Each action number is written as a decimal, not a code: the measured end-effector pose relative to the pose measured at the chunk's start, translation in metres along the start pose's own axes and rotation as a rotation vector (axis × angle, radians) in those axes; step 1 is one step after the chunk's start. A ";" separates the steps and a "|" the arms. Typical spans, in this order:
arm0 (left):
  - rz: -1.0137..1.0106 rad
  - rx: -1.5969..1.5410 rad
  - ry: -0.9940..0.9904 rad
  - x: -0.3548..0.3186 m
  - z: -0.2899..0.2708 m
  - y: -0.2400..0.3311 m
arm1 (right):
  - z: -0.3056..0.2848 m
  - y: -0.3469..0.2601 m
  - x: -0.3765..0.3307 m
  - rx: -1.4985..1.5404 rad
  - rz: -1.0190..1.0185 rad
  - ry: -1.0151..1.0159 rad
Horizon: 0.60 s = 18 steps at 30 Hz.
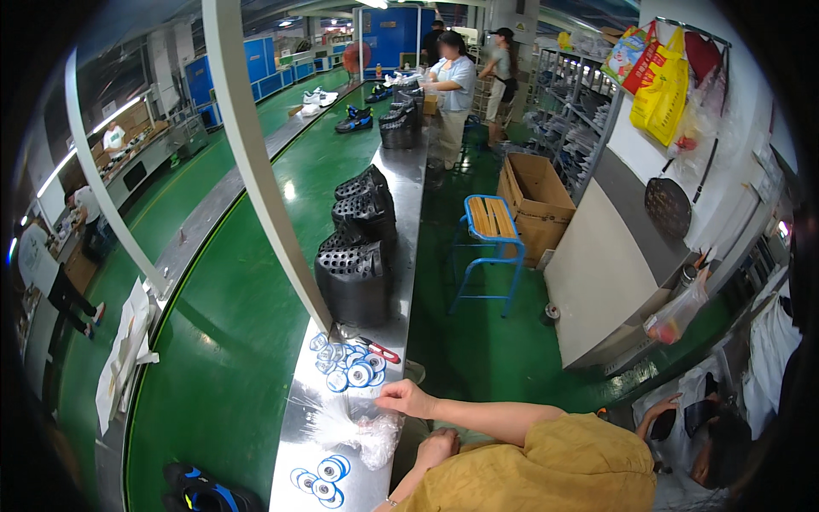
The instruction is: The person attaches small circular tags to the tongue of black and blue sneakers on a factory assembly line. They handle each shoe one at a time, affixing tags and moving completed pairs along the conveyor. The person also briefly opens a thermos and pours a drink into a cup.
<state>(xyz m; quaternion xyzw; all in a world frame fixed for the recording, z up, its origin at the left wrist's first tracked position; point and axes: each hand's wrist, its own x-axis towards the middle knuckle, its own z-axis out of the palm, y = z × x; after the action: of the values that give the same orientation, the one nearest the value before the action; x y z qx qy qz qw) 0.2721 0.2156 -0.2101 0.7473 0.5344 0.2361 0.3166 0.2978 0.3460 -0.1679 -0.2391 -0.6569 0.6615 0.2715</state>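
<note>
My right hand point(405, 398) reaches over the edge of the metal bench, its fingers bent together beside a bundle of clear, thin plastic point(345, 425). Whether anything small sits in those fingers is too small to make out. Close to my body, at the bench edge, is my left hand point(438, 447); its fingers are curled and partly hidden. Beyond the bundle lies a heap of round blue-and-white discs point(360, 373) with grey centres. A smaller group of similar discs point(323, 489) rests on the near side. A red-handled cutter point(381, 350) lies past the heap.
Black perforated holders point(351, 277) line the metal bench point(408, 256). A white post point(256, 171) rises beside it. Black-and-blue shoes point(354, 120) sit on the green conveyor point(230, 341). A blue-framed stool point(490, 230) and cardboard box point(533, 200) stand to the right. Other people work farther off.
</note>
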 end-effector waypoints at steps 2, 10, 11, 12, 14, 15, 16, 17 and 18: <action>-0.024 -0.006 -0.013 0.001 0.005 -0.005 | 0.001 -0.003 0.000 -0.035 -0.013 0.010; -0.024 -0.032 -0.098 -0.002 0.014 -0.016 | 0.005 0.006 0.000 -0.124 -0.070 0.083; -0.021 -0.027 -0.104 -0.002 0.013 -0.015 | 0.007 0.004 -0.001 -0.119 -0.080 0.094; -0.021 -0.024 -0.107 -0.004 0.012 -0.014 | 0.009 0.002 -0.002 -0.092 -0.087 0.109; -0.036 -0.015 -0.133 -0.006 0.008 -0.010 | 0.012 -0.001 -0.002 -0.037 -0.100 0.132; -0.040 -0.013 -0.143 -0.006 0.006 -0.008 | 0.012 -0.003 -0.002 -0.038 -0.088 0.131; -0.035 -0.012 -0.144 -0.007 0.005 -0.007 | 0.013 -0.005 -0.002 -0.038 -0.077 0.130; -0.032 -0.011 -0.144 -0.007 0.004 -0.006 | 0.013 -0.006 -0.003 -0.037 -0.065 0.127; -0.025 -0.012 -0.143 -0.007 0.003 -0.004 | 0.010 -0.003 -0.004 -0.024 -0.063 0.096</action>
<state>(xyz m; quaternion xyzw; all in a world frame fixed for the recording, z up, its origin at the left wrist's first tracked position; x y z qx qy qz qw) 0.2695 0.2095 -0.2149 0.7536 0.5183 0.1815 0.3612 0.2937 0.3360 -0.1648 -0.2530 -0.6582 0.6326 0.3203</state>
